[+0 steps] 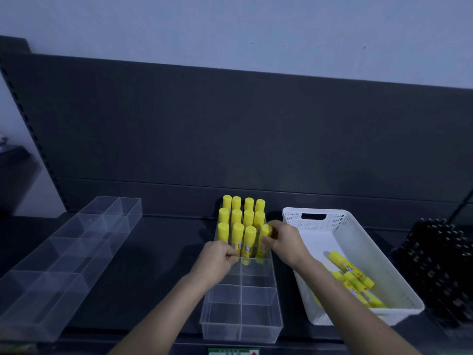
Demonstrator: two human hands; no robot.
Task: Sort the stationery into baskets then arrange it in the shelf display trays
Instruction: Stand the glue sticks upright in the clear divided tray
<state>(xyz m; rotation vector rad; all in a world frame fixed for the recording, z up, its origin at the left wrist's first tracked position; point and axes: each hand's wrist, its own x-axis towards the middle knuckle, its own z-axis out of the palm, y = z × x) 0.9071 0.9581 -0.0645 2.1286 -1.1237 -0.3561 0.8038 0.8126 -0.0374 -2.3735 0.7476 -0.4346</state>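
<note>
A clear divided display tray [242, 317] stands on the dark shelf. Several yellow glue sticks [242, 219] stand upright in rows in its far compartments. My right hand [282, 240] grips the cap of the front-right glue stick [265, 233] in the tray. My left hand [220, 254] has its fingers curled at the base of the front-left sticks; what it holds is hidden. A white perforated basket [332, 221] to the right holds several more yellow glue sticks [354, 280] lying flat.
A second clear divided tray [64, 262] lies at the left of the shelf. A black basket [440, 267] stands at the far right. The shelf's dark back panel [230, 129] rises behind everything.
</note>
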